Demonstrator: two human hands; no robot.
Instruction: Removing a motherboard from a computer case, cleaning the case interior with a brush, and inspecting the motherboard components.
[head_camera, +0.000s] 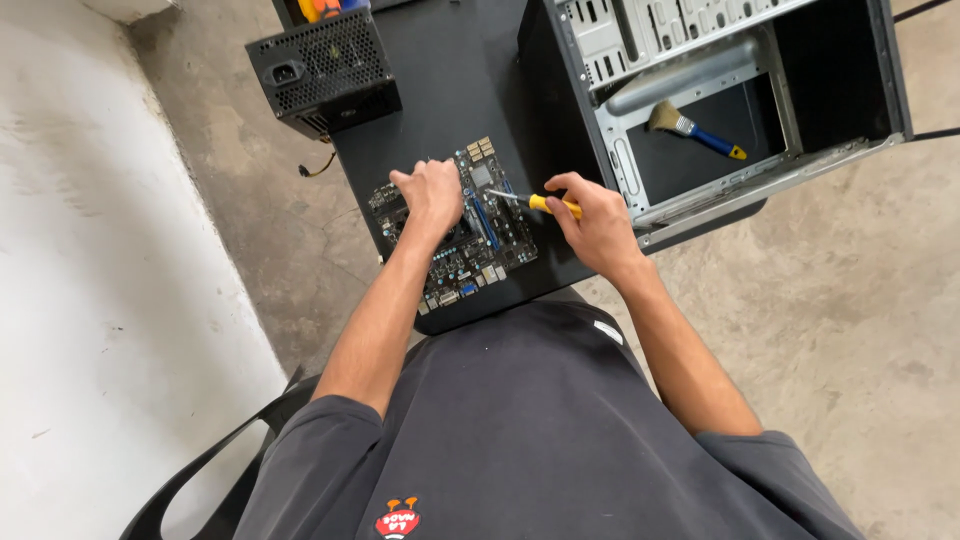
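A dark computer motherboard (490, 240) lies flat on a small black table (450, 90). My left hand (432, 194) rests on the board's middle, fingers curled down over a part that it hides. My right hand (592, 222) grips a yellow-handled screwdriver (530, 202), its metal tip pointing left onto the board near the left hand.
An open computer case (700, 90) lies on its side at the table's right, with a blue-handled brush (690, 127) inside. A black power supply box (322, 68) sits at the table's far left corner. Concrete floor surrounds the table; a black chair arm (200, 465) is at lower left.
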